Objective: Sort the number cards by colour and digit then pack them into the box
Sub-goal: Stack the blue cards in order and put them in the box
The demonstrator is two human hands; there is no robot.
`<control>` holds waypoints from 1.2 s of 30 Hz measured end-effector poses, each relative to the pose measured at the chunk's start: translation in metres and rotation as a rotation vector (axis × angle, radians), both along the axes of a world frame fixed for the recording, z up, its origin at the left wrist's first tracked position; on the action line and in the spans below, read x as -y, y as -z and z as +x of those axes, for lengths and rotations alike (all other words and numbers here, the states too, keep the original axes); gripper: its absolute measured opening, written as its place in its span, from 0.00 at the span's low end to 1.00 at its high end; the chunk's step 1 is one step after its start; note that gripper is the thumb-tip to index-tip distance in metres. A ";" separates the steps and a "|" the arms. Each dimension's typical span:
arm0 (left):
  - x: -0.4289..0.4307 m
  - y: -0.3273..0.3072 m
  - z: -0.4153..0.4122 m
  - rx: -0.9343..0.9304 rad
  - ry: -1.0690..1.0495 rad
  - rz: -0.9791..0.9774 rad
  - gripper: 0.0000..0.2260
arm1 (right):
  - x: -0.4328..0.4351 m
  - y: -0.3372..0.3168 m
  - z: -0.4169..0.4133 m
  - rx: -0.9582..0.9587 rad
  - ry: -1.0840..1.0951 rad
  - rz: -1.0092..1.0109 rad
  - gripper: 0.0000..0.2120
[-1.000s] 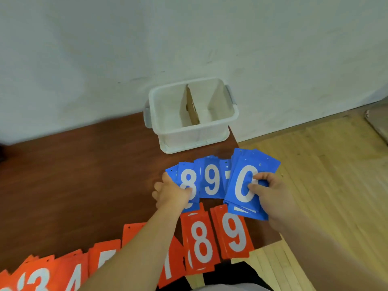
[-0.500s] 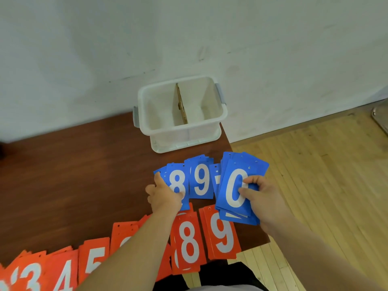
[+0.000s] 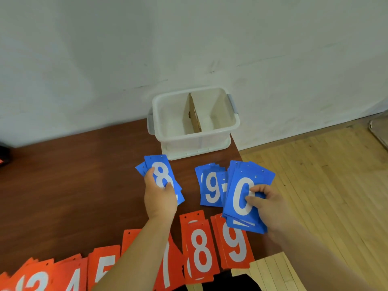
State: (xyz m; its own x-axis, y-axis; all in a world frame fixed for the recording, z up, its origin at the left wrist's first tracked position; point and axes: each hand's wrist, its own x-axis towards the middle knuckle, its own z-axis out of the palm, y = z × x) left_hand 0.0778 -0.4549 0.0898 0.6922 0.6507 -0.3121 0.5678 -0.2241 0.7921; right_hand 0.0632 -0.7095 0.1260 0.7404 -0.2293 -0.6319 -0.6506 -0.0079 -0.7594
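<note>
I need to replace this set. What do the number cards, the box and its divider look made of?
Number cards: probably rigid plastic sheet, matte; flat and unbent though held at one end, holes punched on top. Box: translucent whitish plastic, smooth, with a moulded rim. Divider: likely cardboard, brown with a raw edge.

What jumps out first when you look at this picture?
The bright blue cards catch the eye first. The left hand grips the blue 8 stack over the middle of the table, and the right hand grips the blue 0 stack near the table's right edge. A row of red number cards lines the near edge, and a white box sits by the wall.
</note>
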 end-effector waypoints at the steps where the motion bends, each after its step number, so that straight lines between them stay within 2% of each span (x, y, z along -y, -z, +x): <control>1: -0.012 -0.008 -0.001 0.024 -0.034 -0.029 0.27 | -0.006 -0.003 0.000 0.003 -0.002 0.007 0.08; 4: -0.047 -0.023 -0.012 0.062 -0.052 -0.100 0.24 | -0.032 -0.016 0.000 0.028 -0.064 0.061 0.07; 11: -0.077 -0.050 -0.056 0.043 0.276 -0.200 0.24 | -0.097 -0.046 -0.001 0.009 -0.227 0.389 0.09; 17: -0.067 -0.087 -0.072 0.105 0.390 -0.370 0.20 | -0.135 -0.039 -0.006 0.007 -0.265 0.255 0.08; 22: -0.050 -0.094 -0.066 0.108 0.502 -0.480 0.13 | -0.140 -0.041 -0.014 -0.027 -0.271 0.310 0.08; 25: -0.036 -0.092 -0.059 0.075 0.629 -0.640 0.22 | -0.129 -0.046 -0.016 -0.047 -0.255 0.406 0.10; 27: -0.025 -0.091 -0.053 0.028 0.704 -0.671 0.28 | -0.114 -0.045 -0.013 -0.016 -0.228 0.375 0.09; 29: -0.012 -0.085 -0.045 -0.036 0.752 -0.595 0.29 | -0.093 -0.035 -0.009 0.057 -0.194 0.175 0.08; 32: 0.011 -0.059 -0.029 -0.121 0.696 -0.330 0.30 | -0.056 -0.019 -0.005 0.097 -0.132 -0.126 0.10; 36: 0.041 -0.008 -0.003 -0.334 0.558 -0.102 0.38 | 0.002 0.000 -0.008 0.062 -0.005 -0.197 0.12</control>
State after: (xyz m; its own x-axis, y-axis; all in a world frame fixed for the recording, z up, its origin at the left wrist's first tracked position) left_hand 0.0748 -0.4959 0.0980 0.7726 0.1779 -0.6095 0.6068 -0.4895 0.6262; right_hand 0.0555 -0.7116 0.1262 0.7777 -0.3407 -0.5283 -0.6023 -0.1632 -0.7814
